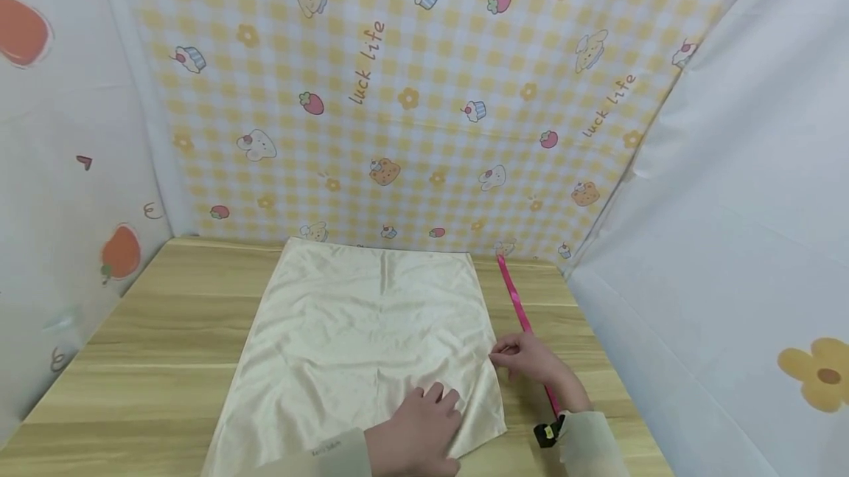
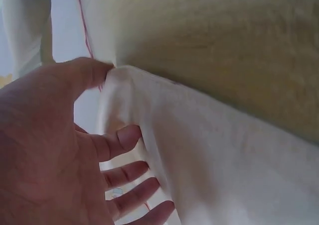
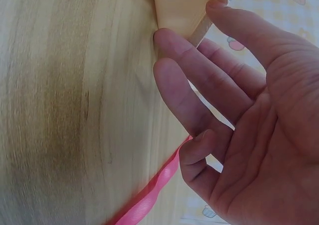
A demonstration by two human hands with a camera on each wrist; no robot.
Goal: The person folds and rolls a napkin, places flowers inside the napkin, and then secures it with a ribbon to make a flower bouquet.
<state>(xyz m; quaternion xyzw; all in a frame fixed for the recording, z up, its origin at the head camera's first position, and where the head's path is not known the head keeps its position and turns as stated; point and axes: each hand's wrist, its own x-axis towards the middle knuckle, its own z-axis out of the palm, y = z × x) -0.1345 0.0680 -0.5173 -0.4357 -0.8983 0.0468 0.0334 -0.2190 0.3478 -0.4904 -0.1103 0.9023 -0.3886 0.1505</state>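
A cream satin cloth (image 1: 332, 322) with soft wrinkles and crease lines lies spread on the wooden table. My left hand (image 1: 424, 422) rests on its near right part with the fingers loosely spread. In the left wrist view the thumb (image 2: 92, 73) touches the cloth's edge. At the cloth's right edge, my right hand (image 1: 533, 363) pinches the border with its fingertips. The right wrist view shows the thumb (image 3: 239, 23) on the folded cloth edge (image 3: 187, 8), with the other fingers loosely bent.
A pink ribbon (image 1: 514, 296) runs along the table right of the cloth, passing under my right forearm. Beside the right cuff is a small black object (image 1: 545, 434). A yellow checked curtain (image 1: 398, 130) backs the wooden table (image 1: 133, 359), with white sheets at both sides.
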